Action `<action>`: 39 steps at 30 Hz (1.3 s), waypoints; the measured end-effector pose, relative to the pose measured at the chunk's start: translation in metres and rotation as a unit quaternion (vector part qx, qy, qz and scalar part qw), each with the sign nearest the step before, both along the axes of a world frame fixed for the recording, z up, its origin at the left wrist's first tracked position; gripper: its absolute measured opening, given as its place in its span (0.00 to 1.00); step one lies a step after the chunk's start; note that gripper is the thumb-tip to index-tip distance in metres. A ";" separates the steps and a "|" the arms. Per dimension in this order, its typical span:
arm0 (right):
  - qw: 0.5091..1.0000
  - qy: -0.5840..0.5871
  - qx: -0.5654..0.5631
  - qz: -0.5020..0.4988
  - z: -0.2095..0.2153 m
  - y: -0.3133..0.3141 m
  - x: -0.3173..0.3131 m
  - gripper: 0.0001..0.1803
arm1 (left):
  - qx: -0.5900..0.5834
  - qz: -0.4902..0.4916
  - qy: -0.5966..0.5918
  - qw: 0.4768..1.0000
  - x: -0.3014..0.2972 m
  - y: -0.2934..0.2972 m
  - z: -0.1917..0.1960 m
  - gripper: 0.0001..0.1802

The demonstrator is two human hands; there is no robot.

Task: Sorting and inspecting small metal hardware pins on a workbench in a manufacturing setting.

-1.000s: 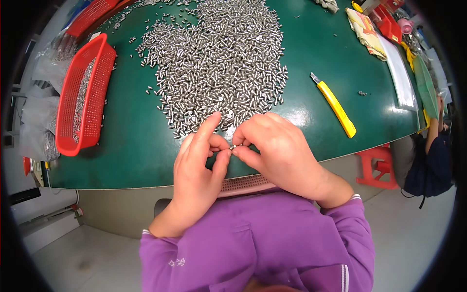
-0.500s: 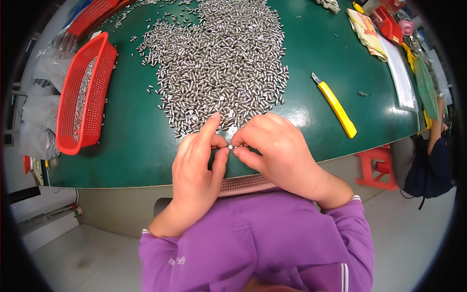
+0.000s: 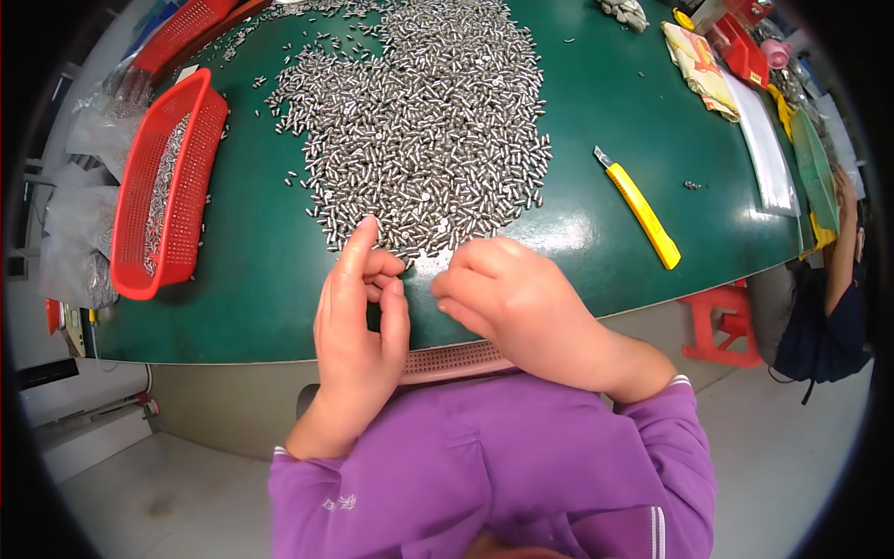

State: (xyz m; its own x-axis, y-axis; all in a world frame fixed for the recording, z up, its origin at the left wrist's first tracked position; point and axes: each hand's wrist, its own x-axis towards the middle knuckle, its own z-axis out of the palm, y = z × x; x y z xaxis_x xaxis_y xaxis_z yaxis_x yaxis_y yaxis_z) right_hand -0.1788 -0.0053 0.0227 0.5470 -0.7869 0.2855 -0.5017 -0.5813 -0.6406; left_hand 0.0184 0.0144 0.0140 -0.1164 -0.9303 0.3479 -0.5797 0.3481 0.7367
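Hands apart since half-second back, no longer pinched together. Left hand (image 3: 358,321): index raised, nothing visibly held. Right hand (image 3: 507,298): curled, contents possibly hidden. Metal pins (image 3: 424,121) heaped on green bench (image 3: 251,279), just beyond fingertips.

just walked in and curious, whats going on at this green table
A person in a purple top works at the near edge of a heap of small metal pins on a green table. The left hand and right hand are close together, fingertips by the pins. A red basket lies left, a yellow utility knife right.
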 end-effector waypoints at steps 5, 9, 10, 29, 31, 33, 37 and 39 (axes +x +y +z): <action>0.998 0.025 0.045 0.039 0.012 0.020 -0.018 0.11 | 0.016 -0.028 0.002 0.999 -0.007 0.000 -0.001 0.40; 0.993 -0.029 0.079 0.088 0.019 0.021 -0.028 0.11 | -0.019 -0.031 -0.051 0.998 -0.018 -0.005 -0.001 0.41; 0.993 -0.029 0.077 0.087 0.019 0.018 -0.027 0.11 | -0.020 -0.031 -0.050 0.998 -0.020 -0.007 -0.002 0.41; 0.995 -0.020 -0.066 -0.072 -0.001 -0.012 -0.004 0.08 | -0.046 -0.042 -0.035 0.997 -0.026 -0.015 -0.008 0.41; 0.996 -0.018 -0.068 -0.061 -0.001 -0.010 -0.005 0.08 | -0.025 -0.053 -0.027 0.998 -0.024 -0.012 -0.008 0.41; 0.997 -0.017 -0.055 -0.057 0.002 -0.007 -0.007 0.09 | -0.014 -0.059 -0.024 0.998 -0.022 -0.008 -0.006 0.42; 0.997 -0.020 -0.046 -0.061 0.003 -0.003 -0.008 0.09 | 0.008 -0.075 -0.008 0.997 -0.020 -0.003 -0.005 0.43; 0.997 -0.017 -0.049 -0.061 0.003 -0.004 -0.007 0.09 | 0.003 -0.075 -0.007 0.997 -0.020 -0.003 -0.004 0.43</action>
